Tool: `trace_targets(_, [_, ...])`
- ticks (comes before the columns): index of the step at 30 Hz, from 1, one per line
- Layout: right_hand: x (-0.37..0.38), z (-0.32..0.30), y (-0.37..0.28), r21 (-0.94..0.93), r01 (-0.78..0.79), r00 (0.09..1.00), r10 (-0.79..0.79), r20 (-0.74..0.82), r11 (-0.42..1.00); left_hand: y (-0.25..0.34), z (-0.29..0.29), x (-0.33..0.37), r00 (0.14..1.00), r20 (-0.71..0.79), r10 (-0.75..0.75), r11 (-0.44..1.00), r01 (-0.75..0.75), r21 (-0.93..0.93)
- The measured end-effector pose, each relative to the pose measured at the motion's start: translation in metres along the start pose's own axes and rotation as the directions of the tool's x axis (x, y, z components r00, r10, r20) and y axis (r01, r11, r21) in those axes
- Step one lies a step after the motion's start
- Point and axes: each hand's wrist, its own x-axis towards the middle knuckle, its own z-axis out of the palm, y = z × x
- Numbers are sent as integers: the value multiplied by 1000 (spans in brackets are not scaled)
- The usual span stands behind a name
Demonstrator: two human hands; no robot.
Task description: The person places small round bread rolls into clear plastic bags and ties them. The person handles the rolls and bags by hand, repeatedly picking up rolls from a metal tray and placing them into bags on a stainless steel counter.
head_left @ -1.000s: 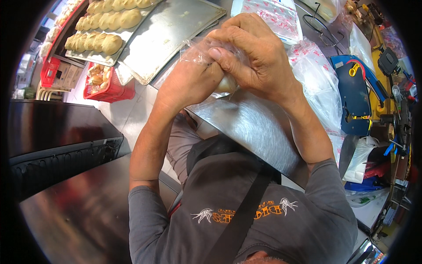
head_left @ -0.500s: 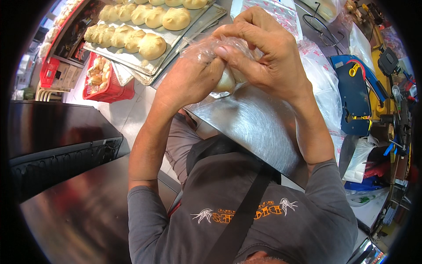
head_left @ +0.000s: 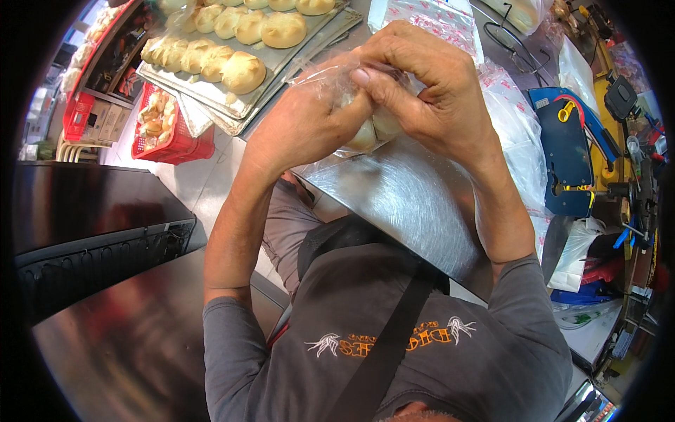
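Observation:
Both of my hands are raised over the near edge of a steel table, gripping a clear plastic bag (head_left: 318,70) with pale bread rolls (head_left: 364,137) inside. My left hand (head_left: 306,119) is closed on the gathered film. On the other side my right hand (head_left: 432,88) pinches the film between thumb and bent fingers, close against the left hand's thumb. The rolls hang beneath my fingers, partly hidden by them. Exactly how the bag's mouth lies is covered by my hands.
Baking trays (head_left: 242,116) with rows of joined rolls (head_left: 242,74) lie far left. Below them a red basket (head_left: 193,149) holds bagged bread. A blue bag-sealing tape dispenser (head_left: 562,151) stands right, beside printed plastic bags (head_left: 517,133). The steel table (head_left: 394,197) lies under my hands.
My right hand has dipped slightly and its fingers have curled in, while both hands keep hold of the bag. Something see-through now covers the far left rolls on the tray.

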Motion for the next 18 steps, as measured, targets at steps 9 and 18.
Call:
trace_targets(9, [-1,4,-4,12,1,1000,-1,-1,1000,4,-5,4,993,99,-59,992,69,-103])
trace_targets(18, [-1,2,-13,49,26,1000,-27,13,998,4,-5,1,993,116,-18,999,23,-44])
